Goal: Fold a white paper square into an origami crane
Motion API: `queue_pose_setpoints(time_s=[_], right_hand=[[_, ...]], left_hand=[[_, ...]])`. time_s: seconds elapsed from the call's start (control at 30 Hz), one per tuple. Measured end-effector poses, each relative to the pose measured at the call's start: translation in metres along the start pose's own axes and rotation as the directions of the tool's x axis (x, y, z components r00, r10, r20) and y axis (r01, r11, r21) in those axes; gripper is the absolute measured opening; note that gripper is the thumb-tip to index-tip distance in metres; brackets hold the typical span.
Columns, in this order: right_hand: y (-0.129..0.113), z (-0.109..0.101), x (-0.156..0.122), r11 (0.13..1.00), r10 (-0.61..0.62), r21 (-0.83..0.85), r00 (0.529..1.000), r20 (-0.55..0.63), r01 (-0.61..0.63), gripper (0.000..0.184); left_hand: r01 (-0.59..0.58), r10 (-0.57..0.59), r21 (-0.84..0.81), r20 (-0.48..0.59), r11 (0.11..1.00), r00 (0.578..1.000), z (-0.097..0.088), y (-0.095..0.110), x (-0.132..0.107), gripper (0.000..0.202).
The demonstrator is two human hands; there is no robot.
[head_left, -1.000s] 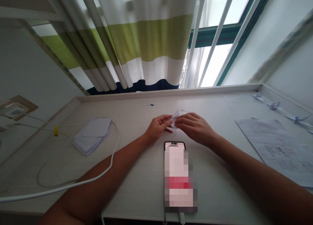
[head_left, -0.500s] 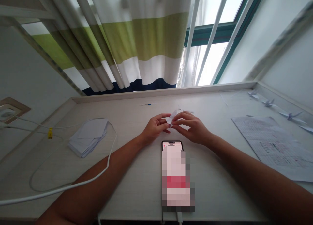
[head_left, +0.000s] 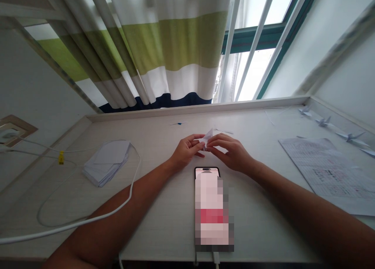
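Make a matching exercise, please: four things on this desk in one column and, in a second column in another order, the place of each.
Things:
1. folded paper piece
2. phone
3. stack of paper squares
4. printed sheet

Places:
A. far left on the desk, inside a loop of white cable
B. at the right side of the desk
C. between the left hand and the right hand
D. flat between the two forearms

Pairs: 1-C, 2-D, 3-A, 4-B

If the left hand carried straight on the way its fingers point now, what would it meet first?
Almost at once the folded white paper that the left hand pinches, and directly behind it the right hand fingertips, though depth is hard to judge.
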State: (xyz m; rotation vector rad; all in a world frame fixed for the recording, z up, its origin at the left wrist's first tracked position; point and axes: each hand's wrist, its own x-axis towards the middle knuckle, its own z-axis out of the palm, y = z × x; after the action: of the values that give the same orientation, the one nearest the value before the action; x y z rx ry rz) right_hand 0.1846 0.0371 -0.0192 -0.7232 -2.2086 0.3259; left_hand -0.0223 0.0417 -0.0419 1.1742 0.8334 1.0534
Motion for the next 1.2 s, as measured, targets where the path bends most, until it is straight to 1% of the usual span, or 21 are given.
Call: queue_pose_setpoints(time_s=[0.1, 0.2, 0.27, 0.43, 0.63, 0.7, 0.77, 0.83, 0.97, 1.07, 1.2], right_hand=[[-0.0026, -0.0008, 0.0012, 0.999, 0.027, 0.031, 0.999, -0.035, -0.026, 0.01], [-0.004, 0.0001, 0.001, 1.0, 0.002, -0.019, 0.999, -0.049, -0.003, 0.01], [-0.0041, 0.001, 0.0003, 0.999, -0.001, -0.039, 0.998, -0.066, -0.001, 0.01], [-0.0012, 0.0024, -0.0027, 1.0, 0.008, -0.028, 0.993, -0.119, -0.011, 0.005], [0.0003, 0.0064, -0.0053, 0.997, 0.053, -0.045, 0.981, -0.189, -0.063, 0.002], [-0.001, 0.007, -0.005, 0.996, 0.055, -0.059, 0.974, -0.22, -0.07, 0.005], [-0.0023, 0.0068, -0.0038, 0.995, 0.015, -0.094, 0.973, -0.23, -0.037, 0.009], [-0.0033, 0.0062, -0.0023, 0.991, -0.052, -0.134, 0.979, -0.199, 0.025, 0.01], [-0.0048, 0.0058, -0.0006, 0.98, -0.141, -0.155, 0.982, -0.123, 0.121, 0.005], [-0.0055, 0.0044, -0.0004, 0.981, -0.156, -0.135, 0.98, -0.124, 0.139, 0.002], [-0.0067, 0.0009, 0.0007, 0.985, -0.144, -0.114, 0.976, -0.164, 0.126, 0.005]], left_hand=[[-0.01, 0.01, 0.0, 0.018, 1.0, 1.0, -0.0007, -0.001, 0.0008, 0.062], [-0.008, 0.007, 0.019, 0.061, 1.0, 0.998, -0.0015, -0.0012, 0.0009, 0.065], [-0.007, 0.005, 0.03, 0.078, 1.0, 0.997, -0.0018, -0.0006, 0.0002, 0.065], [-0.014, 0.01, 0.033, 0.111, 0.999, 0.994, -0.0013, 0.0008, -0.0026, 0.062], [-0.002, 0.0, 0.025, 0.075, 1.0, 0.997, 0.0013, -0.0041, -0.0008, 0.058], [0.001, -0.003, 0.03, 0.053, 1.0, 0.999, 0.0022, -0.0056, -0.0002, 0.056], [-0.003, 0.002, 0.035, 0.036, 0.999, 0.999, 0.0029, -0.0057, -0.0004, 0.054], [-0.016, 0.015, 0.045, 0.029, 0.999, 0.999, 0.0034, -0.0047, -0.0012, 0.054], [-0.037, 0.035, 0.089, 0.03, 0.995, 0.999, 0.0044, -0.0029, -0.0022, 0.053], [-0.035, 0.033, 0.09, 0.027, 0.995, 0.999, 0.0059, -0.0036, -0.0014, 0.048], [-0.021, 0.022, 0.052, -0.027, 0.998, 0.999, 0.0074, -0.0044, 0.0, 0.041]])
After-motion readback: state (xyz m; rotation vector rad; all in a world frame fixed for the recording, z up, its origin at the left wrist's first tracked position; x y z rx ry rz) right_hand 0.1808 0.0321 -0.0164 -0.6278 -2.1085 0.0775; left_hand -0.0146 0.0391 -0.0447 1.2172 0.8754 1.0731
